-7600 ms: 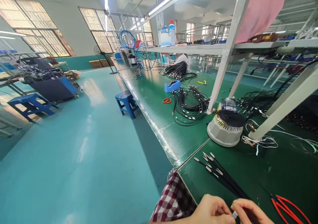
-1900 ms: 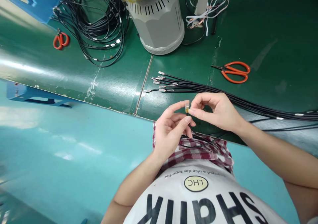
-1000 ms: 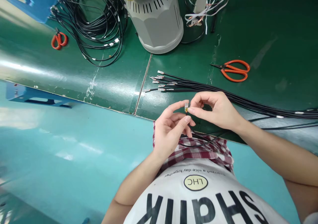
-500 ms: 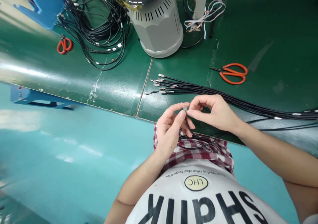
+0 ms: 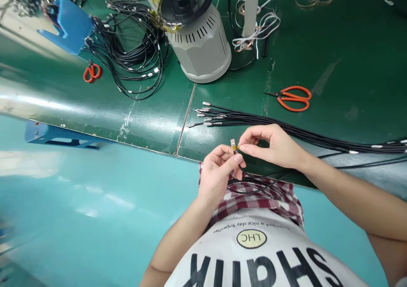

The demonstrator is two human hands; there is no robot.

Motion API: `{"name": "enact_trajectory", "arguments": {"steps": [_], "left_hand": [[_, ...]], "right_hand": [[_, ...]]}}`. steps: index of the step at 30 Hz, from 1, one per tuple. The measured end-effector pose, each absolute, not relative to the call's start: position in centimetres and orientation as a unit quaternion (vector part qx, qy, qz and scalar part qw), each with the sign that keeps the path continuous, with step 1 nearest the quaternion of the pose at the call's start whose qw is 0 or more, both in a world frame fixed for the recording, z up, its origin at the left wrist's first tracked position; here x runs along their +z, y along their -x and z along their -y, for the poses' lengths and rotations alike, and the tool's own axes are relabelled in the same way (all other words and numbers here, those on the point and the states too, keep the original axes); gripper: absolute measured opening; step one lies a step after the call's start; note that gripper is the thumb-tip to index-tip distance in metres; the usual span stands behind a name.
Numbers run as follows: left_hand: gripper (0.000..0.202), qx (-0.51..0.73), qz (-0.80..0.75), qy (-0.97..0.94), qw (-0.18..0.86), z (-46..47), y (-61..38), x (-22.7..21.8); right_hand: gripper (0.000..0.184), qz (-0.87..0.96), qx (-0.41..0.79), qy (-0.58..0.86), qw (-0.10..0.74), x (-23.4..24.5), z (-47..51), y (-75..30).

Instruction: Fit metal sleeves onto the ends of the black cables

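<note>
At the bench edge [image 5: 187,157], scissors [image 5: 292,99] apart, left fingers [image 5: 233,163] grip a cable end [image 5: 233,143], right fingers [image 5: 254,150] yellow tape [image 5: 237,147].

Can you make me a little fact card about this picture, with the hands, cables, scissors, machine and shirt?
Left hand: grips just below a silver connector
Right hand: pinches a yellow strip at the connector
Cables: black bundle beyond the hands; black coil left of the machine
Scissors: larger pair and smaller pair, both orange-handled
Grey machine: black round top, slotted side
White shirt: big black letters, upside down in this view
</note>
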State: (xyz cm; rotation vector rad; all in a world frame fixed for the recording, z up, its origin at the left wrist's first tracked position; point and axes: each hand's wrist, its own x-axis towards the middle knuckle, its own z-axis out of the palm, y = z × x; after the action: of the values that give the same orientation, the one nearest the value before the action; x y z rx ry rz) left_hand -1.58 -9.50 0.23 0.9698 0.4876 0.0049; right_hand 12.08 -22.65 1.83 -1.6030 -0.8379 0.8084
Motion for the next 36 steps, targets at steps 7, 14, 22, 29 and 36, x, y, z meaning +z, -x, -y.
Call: {"name": "enact_trajectory", "arguments": {"steps": [7,14,22,29,36], "left_hand": [[0.027,-0.041,-0.236,-0.419,0.876,9.1,1.4,0.1],[0.024,-0.047,-0.221,-0.414,0.882,9.2,1.4,-0.3],[0.021,-0.05,-0.214,-0.417,0.882,9.5,1.4,-0.1],[0.018,-0.048,-0.199,-0.425,0.882,9.4,1.6,-0.6],[0.021,-0.047,-0.19,-0.446,0.873,9.5,1.7,-0.4]], "right_hand": [[0.025,0.326,0.389,0.641,0.575,1.1,22.7,-12.4],[0.024,0.302,0.42,0.622,0.588,0.7,22.4,-12.4],[0.029,0.302,0.418,0.631,0.579,0.5,22.5,-12.5],[0.029,0.307,0.404,0.642,0.575,0.5,22.6,-12.4],[0.029,0.318,0.397,0.636,0.58,0.3,22.4,-12.3]]}}
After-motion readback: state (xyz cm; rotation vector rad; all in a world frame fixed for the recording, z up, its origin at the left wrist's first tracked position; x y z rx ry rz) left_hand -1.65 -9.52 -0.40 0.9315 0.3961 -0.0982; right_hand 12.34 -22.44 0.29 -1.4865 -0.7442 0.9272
